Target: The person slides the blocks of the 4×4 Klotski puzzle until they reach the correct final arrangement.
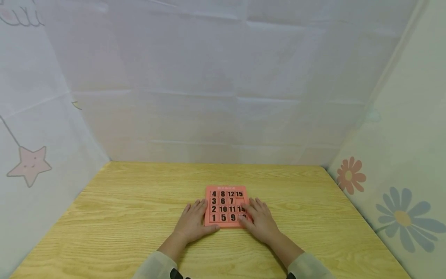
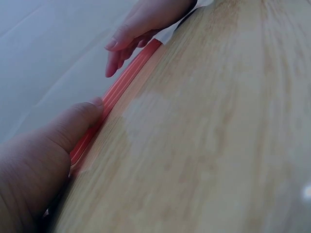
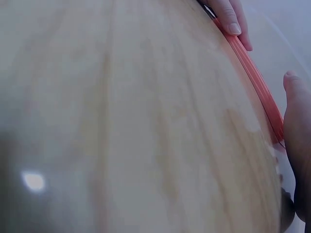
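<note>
Left hand [image 1: 193, 221] and right hand [image 1: 262, 222] flank a pink number puzzle [image 1: 223, 205].
It lies flat on the wooden table [image 1: 139, 201], between them. On the left, fairly straight fingers rest along the puzzle's side, thumb against its near edge. On the right, the fingers are loosely spread, with thumb and forefinger over the rightmost tiles [image 1: 239, 194]; whether they're pressing, I can't tell.

A pink number puzzle [image 1: 227, 205], its tiles [image 1: 223, 209] marked with black numbers, is carried flat on a yellowish table [image 1: 139, 209]. The table is patterned with wood grain, and a bright spot [image 3: 34, 182] is reflected by it in both wrist views.
</note>
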